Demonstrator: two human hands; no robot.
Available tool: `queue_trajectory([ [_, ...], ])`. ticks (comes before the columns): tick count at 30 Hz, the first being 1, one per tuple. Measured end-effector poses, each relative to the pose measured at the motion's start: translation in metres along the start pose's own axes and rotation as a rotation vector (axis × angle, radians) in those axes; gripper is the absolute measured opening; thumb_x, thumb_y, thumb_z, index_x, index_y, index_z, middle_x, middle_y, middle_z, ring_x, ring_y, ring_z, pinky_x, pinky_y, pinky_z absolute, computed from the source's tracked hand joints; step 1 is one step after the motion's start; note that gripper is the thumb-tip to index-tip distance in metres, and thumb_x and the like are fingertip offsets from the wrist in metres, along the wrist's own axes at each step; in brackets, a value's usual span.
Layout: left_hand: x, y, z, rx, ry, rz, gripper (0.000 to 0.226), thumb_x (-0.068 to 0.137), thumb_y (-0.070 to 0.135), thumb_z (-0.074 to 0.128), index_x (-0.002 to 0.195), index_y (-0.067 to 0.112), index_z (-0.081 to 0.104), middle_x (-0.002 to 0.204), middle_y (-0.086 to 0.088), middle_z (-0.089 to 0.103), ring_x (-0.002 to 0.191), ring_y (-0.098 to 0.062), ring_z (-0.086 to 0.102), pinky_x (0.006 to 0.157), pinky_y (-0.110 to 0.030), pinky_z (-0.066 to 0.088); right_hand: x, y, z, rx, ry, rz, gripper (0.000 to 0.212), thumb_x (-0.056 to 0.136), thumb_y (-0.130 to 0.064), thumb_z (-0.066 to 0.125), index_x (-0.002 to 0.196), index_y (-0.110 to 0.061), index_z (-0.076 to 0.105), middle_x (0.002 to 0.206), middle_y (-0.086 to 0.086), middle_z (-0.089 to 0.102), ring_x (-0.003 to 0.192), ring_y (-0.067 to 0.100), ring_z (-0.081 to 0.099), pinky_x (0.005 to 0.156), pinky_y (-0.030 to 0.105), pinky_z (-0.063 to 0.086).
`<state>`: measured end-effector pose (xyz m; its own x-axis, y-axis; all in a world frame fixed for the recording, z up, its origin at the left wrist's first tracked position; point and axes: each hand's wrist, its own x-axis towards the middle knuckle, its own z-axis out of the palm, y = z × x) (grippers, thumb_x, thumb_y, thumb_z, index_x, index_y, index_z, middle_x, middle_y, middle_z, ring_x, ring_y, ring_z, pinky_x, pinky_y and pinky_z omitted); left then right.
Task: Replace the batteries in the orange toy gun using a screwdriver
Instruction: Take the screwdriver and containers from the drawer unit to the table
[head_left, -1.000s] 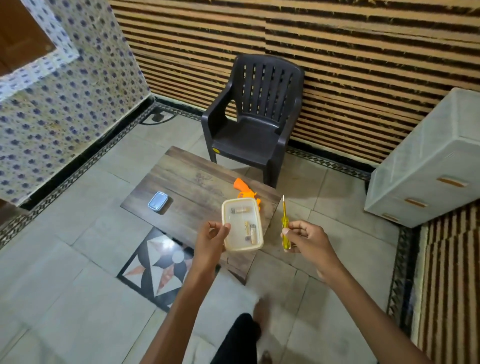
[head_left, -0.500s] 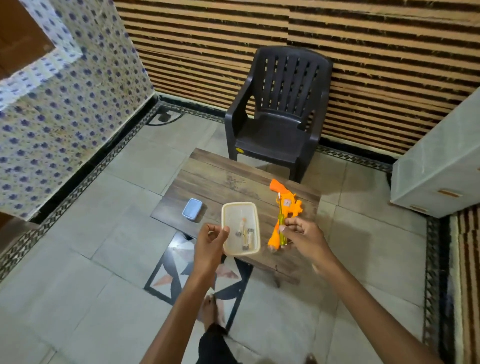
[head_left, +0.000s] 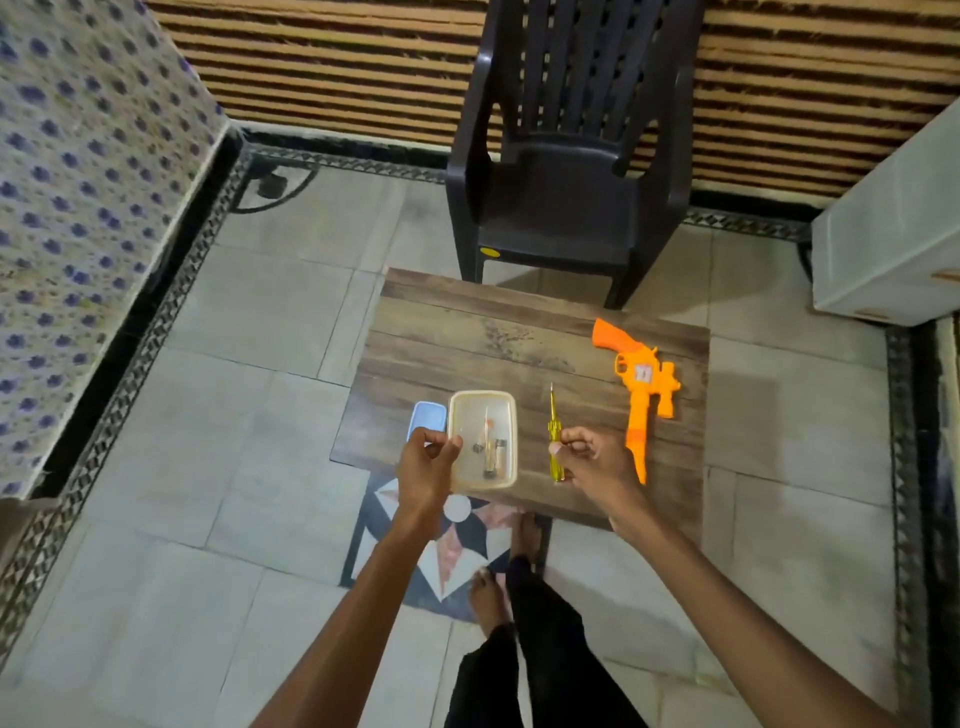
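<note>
While the left hand pinches the tub rim and the right hand grips the screwdriver, the orange toy gun lies untouched on the tabletop. Tip that tub and the loose batteries could spill out.

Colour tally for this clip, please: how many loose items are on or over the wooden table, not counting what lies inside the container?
Orange: 1, the toy gun
Yellow: 1, the screwdriver
Cream: 1, the container
Blue: 1, the lid
Total: 4
</note>
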<state>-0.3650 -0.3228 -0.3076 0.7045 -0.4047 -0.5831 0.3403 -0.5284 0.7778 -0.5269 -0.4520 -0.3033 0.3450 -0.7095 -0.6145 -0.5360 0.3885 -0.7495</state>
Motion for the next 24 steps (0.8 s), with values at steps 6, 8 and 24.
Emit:
queue_trajectory([
  [6, 0.103, -0.013, 0.009, 0.051, 0.064, -0.014, 0.016, 0.092, 0.018, 0.068, 0.085, 0.015, 0.054, 0.095, -0.015, 0.068, 0.087, -0.028, 0.066, 0.071, -0.039, 0.059, 0.086, 0.008, 0.05, 0.036, -0.02, 0.067, 0.012, 0.092, -0.009, 0.067, 0.103, -0.006, 0.065, 0.091, 0.007, 0.062, 0.082, 0.016, 0.061, 0.062, 0.028, 0.061],
  [8, 0.14, -0.014, 0.013, 0.081, 0.073, 0.01, 0.015, 0.093, 0.016, 0.067, 0.09, 0.01, 0.053, 0.09, -0.008, 0.064, 0.077, -0.018, 0.061, 0.056, -0.019, 0.052, 0.118, 0.011, 0.067, 0.065, -0.01, 0.091, 0.011, 0.092, -0.008, 0.066, 0.102, -0.009, 0.064, 0.089, 0.004, 0.062, 0.08, 0.014, 0.062, 0.06, 0.025, 0.06],
  [24, 0.376, -0.058, 0.008, 0.292, 0.069, 0.081, 0.013, 0.09, 0.014, 0.071, 0.091, 0.007, 0.06, 0.088, -0.007, 0.068, 0.081, -0.019, 0.064, 0.065, -0.022, 0.05, 0.304, 0.069, 0.214, -0.003, 0.261, 0.217, 0.022, 0.079, -0.015, 0.077, 0.071, -0.028, 0.06, 0.069, -0.012, 0.064, 0.075, 0.018, 0.066, 0.078, 0.048, 0.059],
])
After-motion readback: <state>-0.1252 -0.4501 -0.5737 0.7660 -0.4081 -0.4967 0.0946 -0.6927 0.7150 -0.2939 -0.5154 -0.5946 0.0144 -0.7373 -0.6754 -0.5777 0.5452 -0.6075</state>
